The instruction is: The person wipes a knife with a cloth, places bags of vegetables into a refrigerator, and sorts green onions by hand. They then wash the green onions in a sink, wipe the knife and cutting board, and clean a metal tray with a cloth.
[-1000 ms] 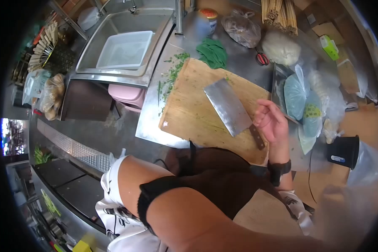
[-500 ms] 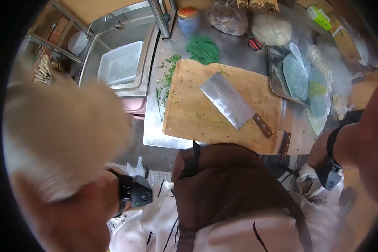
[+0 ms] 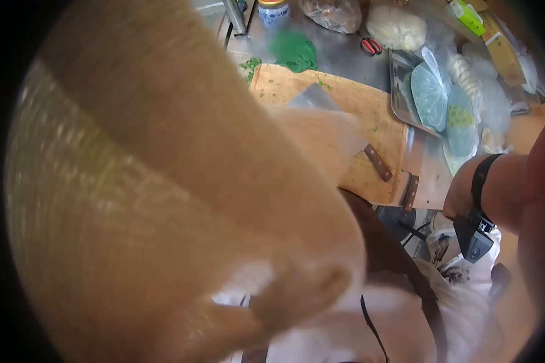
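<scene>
My left hand (image 3: 284, 206), raised very close to the camera, smears across the left half of the view; its fingers cannot be read. Beside it a yellowish, ribbed surface (image 3: 91, 163) is too blurred to name. At the right edge my right arm (image 3: 508, 181) bends upward, with a black strap and small camera (image 3: 475, 242) around it; that hand's fingers are hidden. Beyond both arms, a cleaver (image 3: 378, 162) lies on the wooden cutting board (image 3: 369, 112), its blade mostly covered by the blur. Neither hand visibly touches it.
A second brown-handled knife (image 3: 411, 192) lies by the board's right edge. Behind are a green cloth (image 3: 298, 54), red-handled scissors (image 3: 370, 45), a patterned jar (image 3: 274, 13) and a metal tray (image 3: 402, 85). Filled plastic bags (image 3: 430, 97) crowd the right side.
My left hand and arm have swung right and closer to the camera, now covering the sink and part of the board. The view has shifted slightly. Cleaver and board stay put.
</scene>
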### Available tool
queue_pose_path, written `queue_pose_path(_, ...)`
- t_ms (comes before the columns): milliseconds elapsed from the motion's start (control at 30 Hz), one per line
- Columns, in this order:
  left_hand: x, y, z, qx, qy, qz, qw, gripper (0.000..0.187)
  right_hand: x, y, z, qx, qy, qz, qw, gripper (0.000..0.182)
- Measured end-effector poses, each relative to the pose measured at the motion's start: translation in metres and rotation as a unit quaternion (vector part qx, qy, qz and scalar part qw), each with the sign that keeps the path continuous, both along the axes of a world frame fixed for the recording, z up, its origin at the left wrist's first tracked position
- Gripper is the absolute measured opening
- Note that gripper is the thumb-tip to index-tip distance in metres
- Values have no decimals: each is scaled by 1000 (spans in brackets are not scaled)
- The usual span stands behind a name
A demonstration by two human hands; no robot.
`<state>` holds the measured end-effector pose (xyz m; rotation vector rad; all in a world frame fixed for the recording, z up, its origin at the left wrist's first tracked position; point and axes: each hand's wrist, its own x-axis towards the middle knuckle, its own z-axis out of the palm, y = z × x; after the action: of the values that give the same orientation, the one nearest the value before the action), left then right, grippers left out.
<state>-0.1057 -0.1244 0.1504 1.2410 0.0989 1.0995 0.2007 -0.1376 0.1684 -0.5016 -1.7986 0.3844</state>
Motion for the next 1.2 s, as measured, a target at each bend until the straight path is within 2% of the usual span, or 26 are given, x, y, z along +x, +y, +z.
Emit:
queue_pose_path(567, 0, 10, 6, -20, 2, 54, 998, 34, -6, 16, -3, -46, 31, 24, 998, 75)
queue_pose_path(833, 0, 15, 5, 3, -16, 27, 1000, 34, -7, 19, -15, -49, 71, 6, 996, 76)
queue_pose_path(1000, 11, 7, 5, 24, -19, -41, 999, 34, -13, 13, -34, -91, 148, -21, 985, 76)
queue_pose_path(1100, 20, -3, 5, 39, -28, -126, 991, 34, -30, 9, -53, -185, 195, -63, 961, 74)
queue_pose_path(1200, 26, -8, 7, 41, -52, -185, 981, 34, -30, 9, -79, -242, 179, -64, 952, 68)
